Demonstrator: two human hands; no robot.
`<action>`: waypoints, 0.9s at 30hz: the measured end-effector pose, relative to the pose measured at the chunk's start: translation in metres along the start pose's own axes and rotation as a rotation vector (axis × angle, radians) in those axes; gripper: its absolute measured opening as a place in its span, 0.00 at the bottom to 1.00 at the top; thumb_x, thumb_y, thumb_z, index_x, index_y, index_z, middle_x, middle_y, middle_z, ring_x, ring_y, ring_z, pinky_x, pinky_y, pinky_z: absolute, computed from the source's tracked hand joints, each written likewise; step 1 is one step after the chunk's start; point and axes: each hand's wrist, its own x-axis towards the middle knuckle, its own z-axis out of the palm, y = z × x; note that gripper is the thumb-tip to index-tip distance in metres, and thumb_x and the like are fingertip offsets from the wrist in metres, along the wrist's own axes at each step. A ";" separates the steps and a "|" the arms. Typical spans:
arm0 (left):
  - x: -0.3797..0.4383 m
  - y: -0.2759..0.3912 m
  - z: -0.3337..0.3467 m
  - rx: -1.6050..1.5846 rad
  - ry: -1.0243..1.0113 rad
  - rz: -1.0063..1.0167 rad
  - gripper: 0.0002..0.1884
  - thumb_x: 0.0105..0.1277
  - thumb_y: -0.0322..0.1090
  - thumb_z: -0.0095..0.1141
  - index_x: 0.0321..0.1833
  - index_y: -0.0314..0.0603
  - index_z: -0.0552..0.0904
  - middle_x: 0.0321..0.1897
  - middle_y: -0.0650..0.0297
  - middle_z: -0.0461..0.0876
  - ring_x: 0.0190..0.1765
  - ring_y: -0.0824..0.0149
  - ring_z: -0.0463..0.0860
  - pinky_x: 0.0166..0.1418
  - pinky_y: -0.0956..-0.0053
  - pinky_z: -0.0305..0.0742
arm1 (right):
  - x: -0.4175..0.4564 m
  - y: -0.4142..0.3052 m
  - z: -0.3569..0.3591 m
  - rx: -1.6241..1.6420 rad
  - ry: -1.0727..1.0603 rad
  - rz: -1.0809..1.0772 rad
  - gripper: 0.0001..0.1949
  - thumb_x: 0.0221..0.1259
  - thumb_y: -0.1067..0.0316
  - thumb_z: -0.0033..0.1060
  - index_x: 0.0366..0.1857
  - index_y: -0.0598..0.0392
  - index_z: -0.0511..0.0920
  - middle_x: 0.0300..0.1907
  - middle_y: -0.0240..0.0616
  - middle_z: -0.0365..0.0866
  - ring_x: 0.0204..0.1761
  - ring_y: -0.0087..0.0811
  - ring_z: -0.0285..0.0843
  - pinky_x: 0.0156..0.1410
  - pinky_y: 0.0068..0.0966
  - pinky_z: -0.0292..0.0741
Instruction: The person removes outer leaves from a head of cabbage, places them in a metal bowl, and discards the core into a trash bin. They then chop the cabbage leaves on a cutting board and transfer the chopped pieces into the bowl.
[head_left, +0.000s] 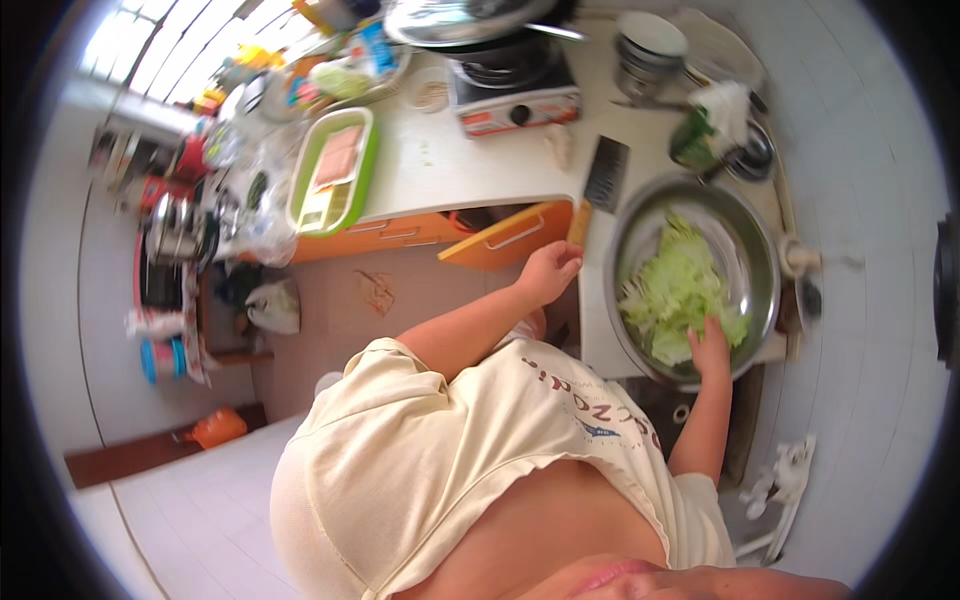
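Observation:
A wide stainless steel basin (761, 300) stands on the counter at the right, with loose light-green lettuce leaves (675, 285) inside. My right hand (710, 351) reaches over its near rim, and its fingers touch the leaves; whether they grip any is unclear. My left hand (551, 274) hovers at the counter's edge with its fingers curled, by the wooden handle of a cleaver (606, 176). I cannot tell if it touches the handle. The cleaver's dark blade lies flat on the counter, left of the basin.
A portable gas stove (517, 112) at the back carries a lidded pan (472, 22). Left of it is a green-rimmed tray (367, 165) with pink packs. An orange cabinet door (517, 232) hangs open below the counter. Stacked bowls (651, 52) and a green jar (694, 139) stand behind the basin.

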 end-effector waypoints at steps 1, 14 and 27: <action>-0.007 -0.011 -0.017 0.005 0.047 0.023 0.12 0.64 0.35 0.59 0.48 0.38 0.83 0.38 0.58 0.86 0.40 0.66 0.83 0.48 0.72 0.78 | -0.001 -0.002 -0.004 -0.059 -0.228 0.062 0.26 0.66 0.63 0.55 0.67 0.58 0.66 0.66 0.52 0.68 0.67 0.50 0.66 0.68 0.39 0.66; 0.021 -0.079 -0.252 -0.233 0.427 -0.046 0.12 0.67 0.32 0.56 0.51 0.35 0.81 0.39 0.61 0.84 0.40 0.71 0.82 0.45 0.76 0.77 | 0.010 -0.038 -0.003 0.181 0.244 0.296 0.32 0.47 0.88 0.55 0.62 0.53 0.72 0.77 0.44 0.49 0.75 0.44 0.53 0.71 0.34 0.65; 0.163 -0.117 -0.533 -0.369 0.746 0.098 0.13 0.65 0.31 0.56 0.49 0.32 0.80 0.38 0.61 0.84 0.35 0.72 0.82 0.39 0.78 0.77 | 0.034 -0.237 0.041 0.340 0.377 0.226 0.18 0.63 0.73 0.53 0.57 0.58 0.76 0.48 0.41 0.83 0.40 0.31 0.84 0.47 0.26 0.76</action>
